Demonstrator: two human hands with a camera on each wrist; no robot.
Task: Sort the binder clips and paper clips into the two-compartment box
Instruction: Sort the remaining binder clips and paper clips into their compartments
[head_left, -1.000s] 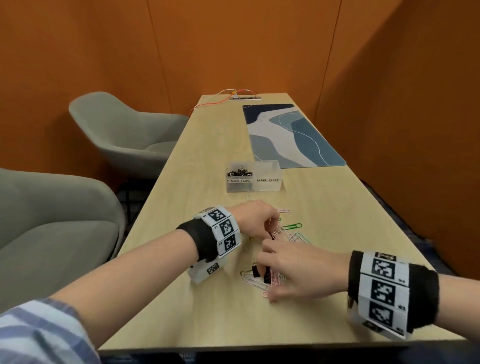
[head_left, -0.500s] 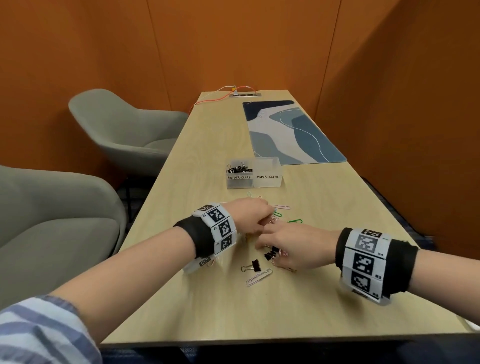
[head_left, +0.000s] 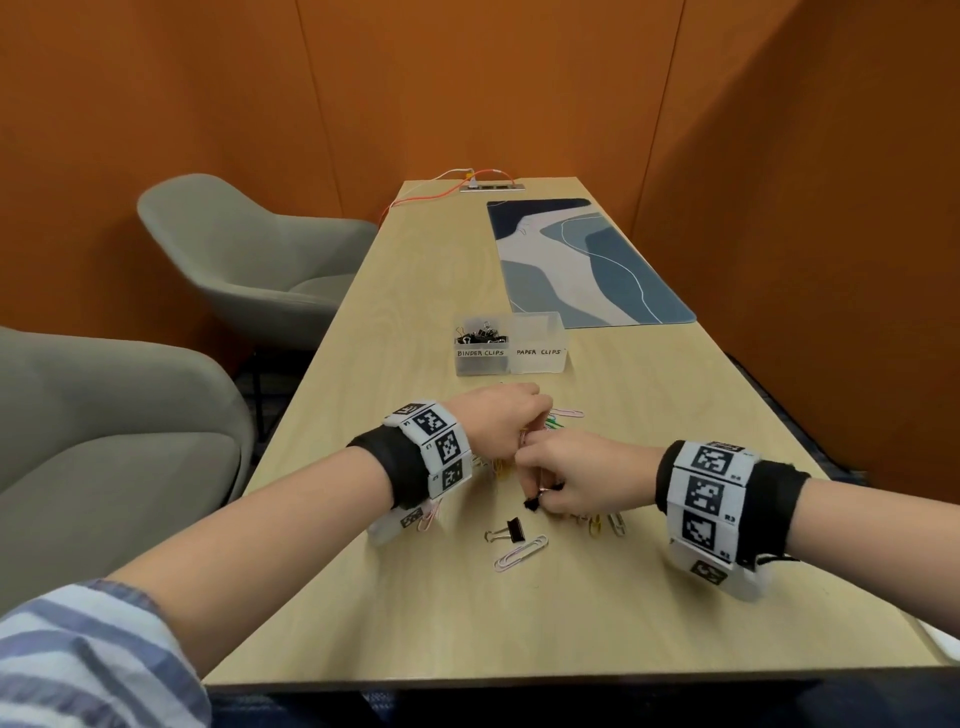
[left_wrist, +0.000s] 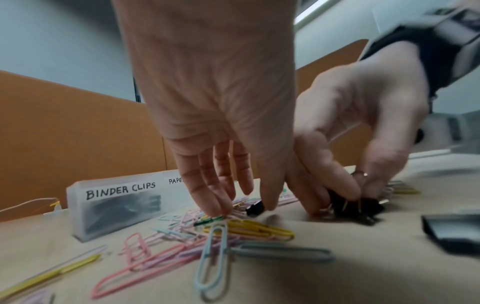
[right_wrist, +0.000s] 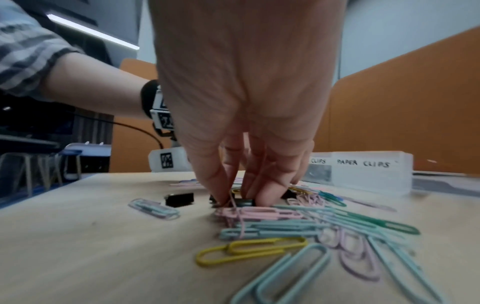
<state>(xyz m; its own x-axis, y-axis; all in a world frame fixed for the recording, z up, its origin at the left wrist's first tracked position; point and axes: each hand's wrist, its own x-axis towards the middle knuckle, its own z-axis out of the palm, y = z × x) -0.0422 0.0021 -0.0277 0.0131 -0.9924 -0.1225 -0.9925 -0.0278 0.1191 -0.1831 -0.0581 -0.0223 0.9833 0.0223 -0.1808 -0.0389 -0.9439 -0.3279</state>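
Note:
My left hand (head_left: 501, 421) reaches down into a heap of coloured paper clips (left_wrist: 233, 232), and its thumb and index fingertip (left_wrist: 246, 192) pinch a small black binder clip (left_wrist: 255, 208). Right beside it, my right hand (head_left: 563, 480) pinches a bunch of black binder clips (right_wrist: 242, 201) on the table; the same bunch (left_wrist: 355, 205) shows in the left wrist view. One more binder clip (head_left: 506, 532) and a pale paper clip (head_left: 522, 553) lie nearer to me. The clear two-compartment box (head_left: 537, 358) stands beyond the hands, with binder clips in its left half; I see nothing in its right half.
A blue patterned mat (head_left: 582, 265) lies far right on the wooden table (head_left: 415, 291). Orange cables (head_left: 447, 189) run to a socket strip at the far end. Two grey chairs (head_left: 249, 260) stand left of the table. More paper clips (head_left: 605, 522) lie under my right hand.
My right hand has moved away from me, up to the left hand, leaving a binder clip and a paper clip uncovered behind it. The left hand stayed in the pile.

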